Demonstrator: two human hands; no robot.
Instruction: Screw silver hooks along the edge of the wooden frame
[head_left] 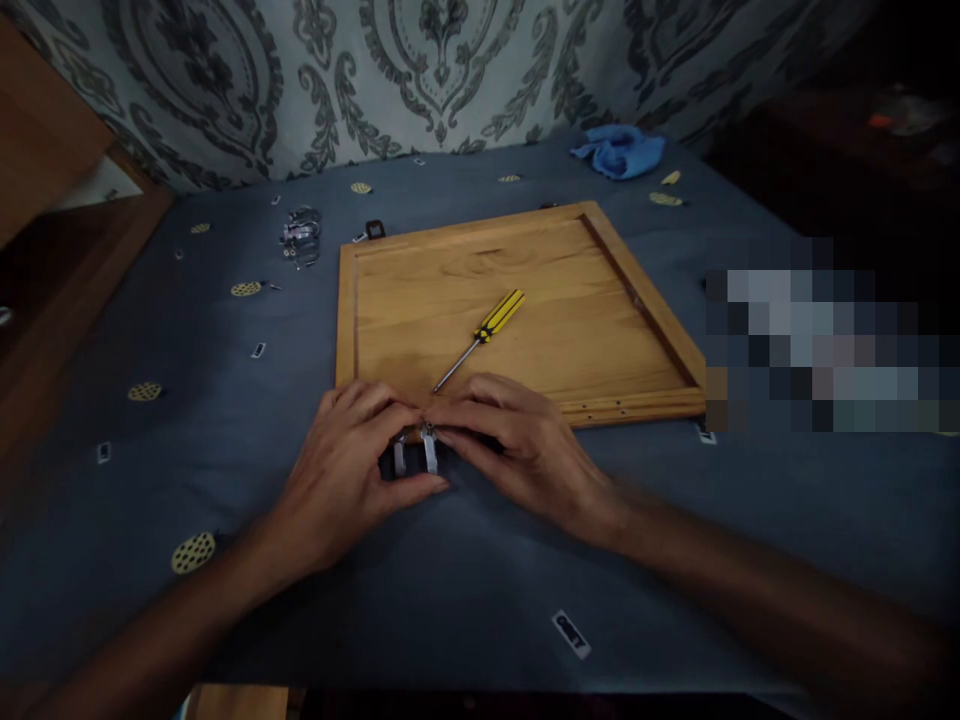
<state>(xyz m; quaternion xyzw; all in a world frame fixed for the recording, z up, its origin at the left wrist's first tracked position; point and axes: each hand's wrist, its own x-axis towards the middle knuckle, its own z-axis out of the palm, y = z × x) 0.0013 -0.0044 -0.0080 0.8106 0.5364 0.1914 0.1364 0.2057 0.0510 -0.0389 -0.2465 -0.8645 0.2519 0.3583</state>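
Note:
A wooden cabinet door panel (480, 270) with a raised frame lies flat on the dark bluish-grey sheet. At its near edge sits a small silver metal hinge (430, 452), two arms of it pointing toward me. My left hand (349, 450) curls around the hinge, thumb below and fingers above on the panel's edge. Thumb and fingers of my right hand (517, 440) are pinched together at the hinge's top; whatever tiny piece they hold is hidden. Just beyond the fingertips, a screwdriver (498, 316) with a yellow and black handle rests on the panel, its tip toward my hands.
Several metal fittings (300, 238) are heaped left of the panel. A blue cloth (621, 150) lies at the back right. Behind hangs a patterned curtain (442, 70). Wooden furniture (56, 130) stands along the left side. A blurred-out patch covers the right.

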